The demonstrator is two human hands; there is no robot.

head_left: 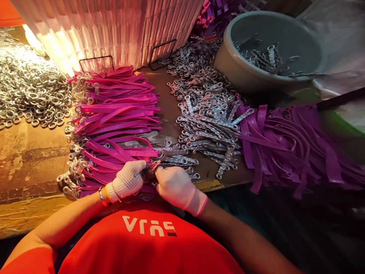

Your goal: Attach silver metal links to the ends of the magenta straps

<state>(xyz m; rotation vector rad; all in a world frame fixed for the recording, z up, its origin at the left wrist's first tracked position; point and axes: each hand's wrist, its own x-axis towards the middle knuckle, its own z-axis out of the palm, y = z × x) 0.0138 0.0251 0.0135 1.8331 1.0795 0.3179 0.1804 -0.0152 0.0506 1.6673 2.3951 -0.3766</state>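
Observation:
My left hand (129, 179), in a white dotted glove, is closed with its fingers meeting my right hand at the table's front edge. My right hand (176, 187), also in a white glove, is closed with the thumb bent inward. Something small and dark lies between the fingertips; its kind is hidden. Just beyond the hands, several pink straps (119, 108) with metal links on their left ends lie in a stacked row. To the right of them is a heap of twisted silver metal links (209, 125), ringed at the ends; a few lie close by my right hand.
Loose metal rings (34, 91) are piled at the left. A grey tub (245, 70) with more links stands at the back right. Purple straps (285, 140) hang over the front edge at the right. A ribbed translucent panel (114, 34) stands behind, with black wire brackets (97, 58).

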